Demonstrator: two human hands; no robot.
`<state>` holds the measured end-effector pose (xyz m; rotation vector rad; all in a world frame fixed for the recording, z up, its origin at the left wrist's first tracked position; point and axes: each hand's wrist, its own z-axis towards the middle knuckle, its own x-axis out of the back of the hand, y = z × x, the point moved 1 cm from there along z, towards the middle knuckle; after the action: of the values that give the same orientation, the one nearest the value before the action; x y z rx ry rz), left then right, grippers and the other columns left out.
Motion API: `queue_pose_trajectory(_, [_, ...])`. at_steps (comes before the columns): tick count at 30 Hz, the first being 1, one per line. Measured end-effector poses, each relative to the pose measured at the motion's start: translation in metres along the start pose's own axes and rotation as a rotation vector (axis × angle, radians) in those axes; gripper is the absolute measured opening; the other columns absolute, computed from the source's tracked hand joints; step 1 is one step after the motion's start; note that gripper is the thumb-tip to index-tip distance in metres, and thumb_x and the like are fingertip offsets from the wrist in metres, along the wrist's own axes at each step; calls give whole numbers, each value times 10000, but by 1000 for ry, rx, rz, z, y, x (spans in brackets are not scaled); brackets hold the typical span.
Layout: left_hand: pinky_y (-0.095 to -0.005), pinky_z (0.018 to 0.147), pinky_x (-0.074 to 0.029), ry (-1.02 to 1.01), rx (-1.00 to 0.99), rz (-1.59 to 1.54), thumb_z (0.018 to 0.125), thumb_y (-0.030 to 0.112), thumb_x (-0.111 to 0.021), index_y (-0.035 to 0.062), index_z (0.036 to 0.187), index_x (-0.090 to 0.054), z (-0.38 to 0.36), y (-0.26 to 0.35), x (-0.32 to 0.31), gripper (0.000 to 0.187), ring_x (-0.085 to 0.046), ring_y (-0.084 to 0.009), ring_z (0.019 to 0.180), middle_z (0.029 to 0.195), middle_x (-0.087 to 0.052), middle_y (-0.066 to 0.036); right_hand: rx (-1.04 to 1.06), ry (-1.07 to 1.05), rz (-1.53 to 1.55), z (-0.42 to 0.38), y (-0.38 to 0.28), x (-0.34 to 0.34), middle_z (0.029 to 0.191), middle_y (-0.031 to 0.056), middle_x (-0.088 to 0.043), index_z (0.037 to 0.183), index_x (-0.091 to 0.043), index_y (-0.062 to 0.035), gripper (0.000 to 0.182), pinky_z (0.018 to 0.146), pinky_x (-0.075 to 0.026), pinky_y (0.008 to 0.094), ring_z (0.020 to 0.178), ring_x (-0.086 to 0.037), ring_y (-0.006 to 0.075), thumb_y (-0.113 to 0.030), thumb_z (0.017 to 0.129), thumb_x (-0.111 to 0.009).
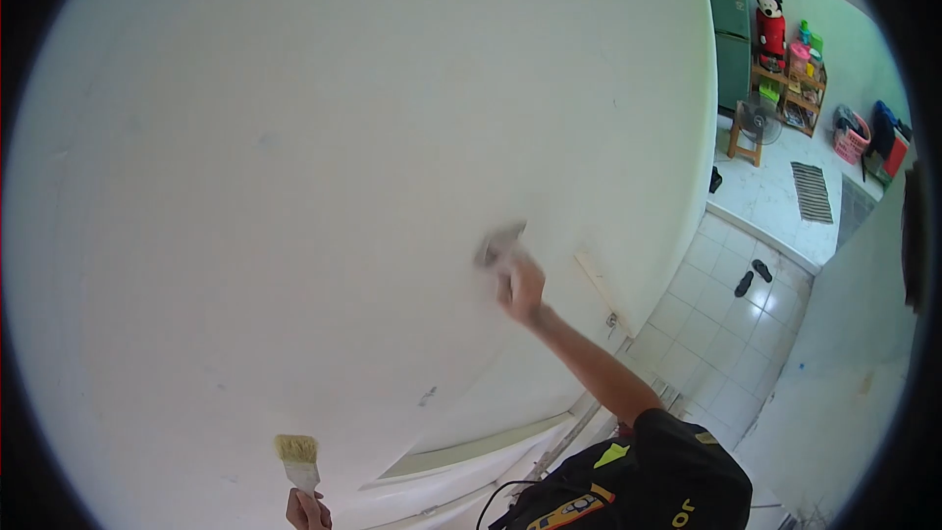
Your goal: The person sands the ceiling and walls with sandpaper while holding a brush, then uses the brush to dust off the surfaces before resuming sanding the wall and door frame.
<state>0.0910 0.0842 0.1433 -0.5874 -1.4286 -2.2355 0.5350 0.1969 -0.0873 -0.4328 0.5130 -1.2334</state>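
Near the middle of the frame, the right hand is gripping a flat tool (motion is blurring it, so its exact outline is getting lost), and its fingers are closing together around the tool's lower end. The tool is sitting over the pale wall, which is filling most of the frame; whether its edge is touching the surface, I cannot tell. The right arm is reaching up and leftward from the black shirt at the lower right. At the bottom left, the left hand is holding a wide brush, its fingers clamping on the pale handle, while the yellowish bristles are pointing upward; the frame's lower edge is cutting off the wrist. A few small dark marks are showing on the wall, one of them lying between the two hands. On the right side, a pair of dark slippers is resting on the tiled floor. In the upper right, a fan is standing near a green refrigerator, and a striped mat is lying below them.
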Motion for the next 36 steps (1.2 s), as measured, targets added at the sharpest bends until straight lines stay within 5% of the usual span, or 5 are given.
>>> queue_pose_trajectory(4, [-229, 386, -159, -38, -50, 2, 1014, 311, -500, 54, 772, -565, 13, 11, -14, 359, -246, -26, 419, 536, -337, 66, -535, 189, 209, 87, -43, -19, 834, 139, -640, 905, -567, 10, 36, 630, -498, 396, 726, -635, 301, -17, 883, -568])
queue_pose_trajectory(10, [-229, 385, -161, -115, -141, 27, 1019, 315, -488, 45, 773, -559, 29, 27, -38, 373, -241, -25, 422, 536, -345, 65, 241, -278, 357, -54, -77, -19, 1025, 147, -659, 997, -608, -57, 345, 818, -521, 454, 973, -643, 340, 11, 662, -660])
queue_pose_trajectory(16, [-226, 390, -162, -118, -110, 52, 1017, 320, -489, 45, 784, -559, 23, 20, -30, 367, -240, -22, 427, 538, -341, 65, -471, 203, 161, 23, 1, 17, 981, 211, -648, 1030, -595, -6, 234, 720, -506, 484, 871, -640, 411, 39, 801, -601])
queue_pose_trajectory(31, [-222, 385, -168, -99, -88, 46, 1007, 299, -502, 50, 788, -553, 22, 17, -33, 336, -248, -24, 424, 544, -349, 67, -684, 196, 136, 5, -10, 12, 949, 196, -660, 932, -574, 18, 37, 719, -525, 420, 844, -662, 369, 6, 897, -568])
queue_pose_trajectory(36, [-222, 382, -168, -85, -77, 18, 1008, 298, -504, 53, 779, -548, 24, 23, -36, 337, -251, -21, 425, 539, -339, 70, -77, -155, 330, -22, -92, -4, 1235, 170, -629, 1128, -634, -22, 366, 883, -514, 440, 1066, -630, 372, 22, 765, -642])
